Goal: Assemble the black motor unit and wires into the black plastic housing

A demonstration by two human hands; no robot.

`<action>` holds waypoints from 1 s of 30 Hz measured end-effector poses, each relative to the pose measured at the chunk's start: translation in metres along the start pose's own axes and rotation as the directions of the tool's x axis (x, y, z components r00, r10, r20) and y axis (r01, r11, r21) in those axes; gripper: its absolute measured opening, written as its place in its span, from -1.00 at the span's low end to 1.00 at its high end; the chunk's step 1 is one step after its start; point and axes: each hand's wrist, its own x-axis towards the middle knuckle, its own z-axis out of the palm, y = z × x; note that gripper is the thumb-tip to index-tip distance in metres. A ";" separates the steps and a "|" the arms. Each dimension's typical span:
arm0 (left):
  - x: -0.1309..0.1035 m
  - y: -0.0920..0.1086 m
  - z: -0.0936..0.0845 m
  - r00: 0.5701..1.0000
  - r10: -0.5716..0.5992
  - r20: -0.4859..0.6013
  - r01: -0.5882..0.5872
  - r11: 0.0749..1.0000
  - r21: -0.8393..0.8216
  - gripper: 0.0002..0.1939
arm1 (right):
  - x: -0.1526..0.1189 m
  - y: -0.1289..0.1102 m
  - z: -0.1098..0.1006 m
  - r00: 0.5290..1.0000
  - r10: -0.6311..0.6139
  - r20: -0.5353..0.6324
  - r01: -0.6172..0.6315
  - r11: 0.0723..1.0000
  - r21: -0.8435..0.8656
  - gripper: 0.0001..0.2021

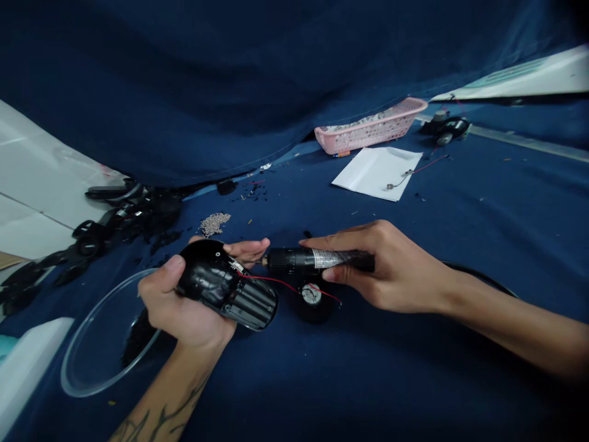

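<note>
My left hand (pixel 184 307) is wrapped round a glossy black plastic housing (pixel 205 270) with a ribbed lower end. A red wire (pixel 271 280) trails out of a small metal part on its right side. In my right hand (pixel 381 270) is a black electric screwdriver (pixel 294 260) with a silver label, lying level. Its thin bit points left and reaches the housing's side; the exact contact is hidden. Below the screwdriver sits a round black part (pixel 315 307) with a pale disc, partly covered by the tool.
A pile of small screws (pixel 215 224) lies beyond my left hand. Black plastic parts (pixel 133 215) crowd the left. A clear round container (pixel 76 374) stands near my left forearm. Farther back are white paper (pixel 372 172), a pink basket (pixel 368 136) and another black part (pixel 446 129).
</note>
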 end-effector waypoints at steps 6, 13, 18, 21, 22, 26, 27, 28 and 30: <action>0.004 0.003 -0.009 0.996 0.069 -0.060 -0.059 0.986 0.157 -0.63 | 0.002 0.007 0.002 0.994 0.053 -0.100 -0.065 0.990 -0.124 -0.52; 0.004 0.002 -0.010 0.983 0.078 -0.167 -0.059 0.991 0.118 -0.65 | 0.004 0.030 0.011 0.985 0.148 -0.087 -0.171 0.879 -0.445 -0.45; 0.003 0.003 -0.007 0.988 0.011 -0.156 -0.001 0.998 0.062 -0.60 | 0.007 0.034 0.007 0.966 0.070 -0.247 -0.190 0.844 -0.502 -0.59; -0.001 0.005 -0.005 0.999 0.018 -0.047 -0.011 0.990 0.138 -0.54 | 0.009 0.008 0.010 0.934 -0.017 -0.357 -0.112 0.935 -0.337 -0.75; -0.003 0.006 -0.006 1.000 0.020 0.002 -0.020 0.984 0.179 -0.53 | 0.010 -0.004 0.013 0.930 -0.014 -0.369 -0.080 0.968 -0.238 -0.80; -0.010 0.007 -0.010 0.988 0.062 0.143 -0.106 0.943 0.316 -0.55 | 0.023 -0.050 0.032 0.962 0.018 -0.273 -0.010 1.000 0.028 -0.88; -0.011 0.007 -0.012 0.983 0.090 0.161 -0.140 0.933 0.332 -0.55 | 0.028 -0.055 0.037 0.972 0.011 -0.234 -0.002 0.999 0.038 -0.88; -0.012 0.006 -0.014 0.978 0.113 0.175 -0.168 0.924 0.343 -0.55 | 0.033 -0.059 0.041 0.980 0.008 -0.198 -0.002 0.999 0.032 -0.87; -0.013 0.004 -0.017 0.972 0.136 0.191 -0.199 0.911 0.362 -0.57 | 0.043 -0.059 0.048 0.988 0.029 -0.152 -0.029 1.000 0.005 -0.78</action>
